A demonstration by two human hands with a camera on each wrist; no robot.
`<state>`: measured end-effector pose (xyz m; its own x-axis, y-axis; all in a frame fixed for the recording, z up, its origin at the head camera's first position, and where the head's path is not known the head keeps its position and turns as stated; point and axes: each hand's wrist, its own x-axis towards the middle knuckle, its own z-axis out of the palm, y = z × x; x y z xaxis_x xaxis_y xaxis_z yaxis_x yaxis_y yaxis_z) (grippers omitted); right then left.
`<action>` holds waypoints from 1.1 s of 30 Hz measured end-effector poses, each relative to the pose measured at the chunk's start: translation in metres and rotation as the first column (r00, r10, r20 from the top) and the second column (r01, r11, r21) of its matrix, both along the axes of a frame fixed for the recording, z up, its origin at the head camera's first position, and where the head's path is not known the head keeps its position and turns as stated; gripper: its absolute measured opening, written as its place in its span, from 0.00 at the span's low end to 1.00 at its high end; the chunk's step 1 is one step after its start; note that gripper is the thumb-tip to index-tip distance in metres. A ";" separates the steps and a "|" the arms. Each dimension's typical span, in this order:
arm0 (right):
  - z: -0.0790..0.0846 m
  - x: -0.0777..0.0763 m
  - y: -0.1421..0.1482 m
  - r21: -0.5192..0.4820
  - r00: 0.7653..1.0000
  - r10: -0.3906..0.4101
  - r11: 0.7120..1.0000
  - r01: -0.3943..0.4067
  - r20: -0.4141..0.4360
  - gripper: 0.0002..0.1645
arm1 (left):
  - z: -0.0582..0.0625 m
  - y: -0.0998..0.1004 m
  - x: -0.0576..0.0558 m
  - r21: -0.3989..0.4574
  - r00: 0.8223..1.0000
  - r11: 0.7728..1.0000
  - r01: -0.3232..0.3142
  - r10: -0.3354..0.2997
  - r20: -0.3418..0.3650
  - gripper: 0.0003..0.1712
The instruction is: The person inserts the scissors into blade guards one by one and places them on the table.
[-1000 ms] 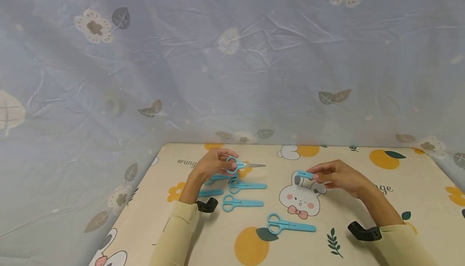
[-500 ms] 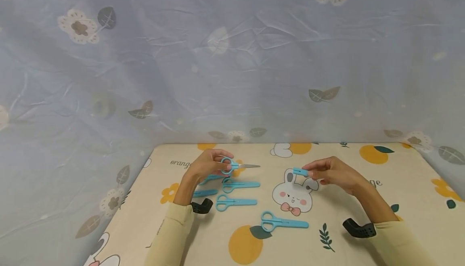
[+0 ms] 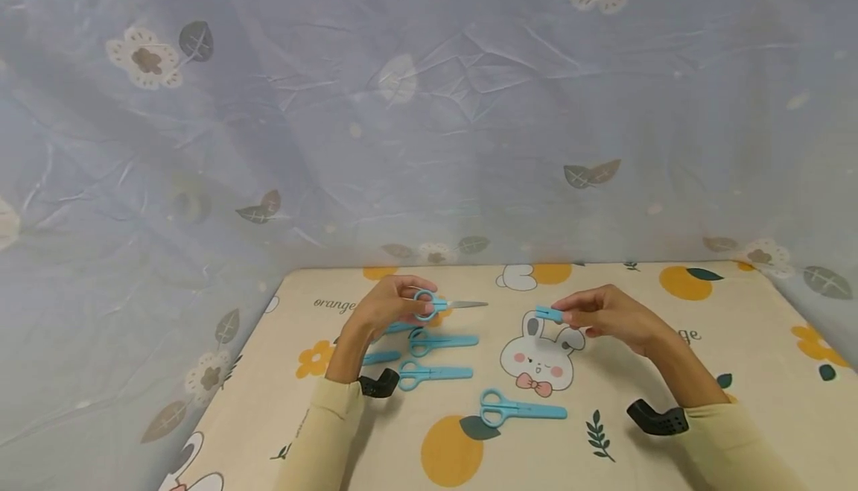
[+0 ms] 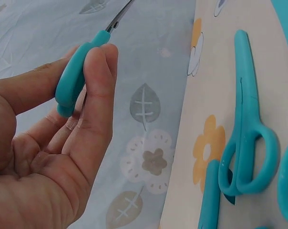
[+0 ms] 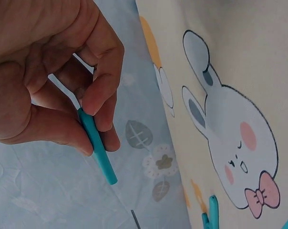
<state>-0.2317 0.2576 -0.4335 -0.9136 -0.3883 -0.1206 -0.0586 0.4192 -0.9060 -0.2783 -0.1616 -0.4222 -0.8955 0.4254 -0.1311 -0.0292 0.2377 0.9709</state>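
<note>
My left hand [image 3: 395,303] pinches the turquoise handles of a pair of scissors [image 3: 429,305], with the bare metal blades pointing right, above the table. In the left wrist view, the thumb and fingers grip the scissors' handle [image 4: 76,76]. Across from it, my right hand [image 3: 606,316] pinches a turquoise scissors cover [image 3: 548,314] by one end between thumb and fingers, its other end towards the blade tip. A gap shows between cover and blades. The right wrist view has the cover [image 5: 100,150] sticking out past the fingertips and the blade tip [image 5: 135,219] below it.
Covered scissors [image 3: 442,373] and more scissors [image 3: 445,341] lie in a cluster under the left hand. Another covered pair [image 3: 526,410] lies nearer the front. The printed tablecloth [image 3: 375,446] meets a hanging grey-blue curtain [image 3: 429,141] at the back.
The head view has shifted slightly. The right hand with the cover has come a little left, narrowing the gap to the scissors blades. Both hands keep their hold.
</note>
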 end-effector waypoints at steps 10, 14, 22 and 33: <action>-0.002 -0.002 -0.008 0.006 1.000 0.023 1.000 -0.023 0.004 0.24 | -0.004 0.013 0.002 0.039 0.999 0.999 0.035 -0.036 0.020 0.23; 0.000 -0.004 -0.011 0.014 1.000 0.028 0.999 -0.029 0.005 0.24 | -0.004 0.020 0.001 0.044 0.998 0.998 0.053 -0.054 0.029 0.24; 0.002 -0.008 -0.016 0.022 0.999 0.032 0.999 -0.032 0.027 0.23 | -0.001 0.034 0.002 0.063 0.997 0.996 0.061 -0.063 0.034 0.22; 0.005 -0.012 -0.023 0.000 0.998 0.026 1.000 -0.026 0.059 0.20 | 0.002 0.043 0.003 0.078 0.995 0.992 0.095 -0.097 0.015 0.21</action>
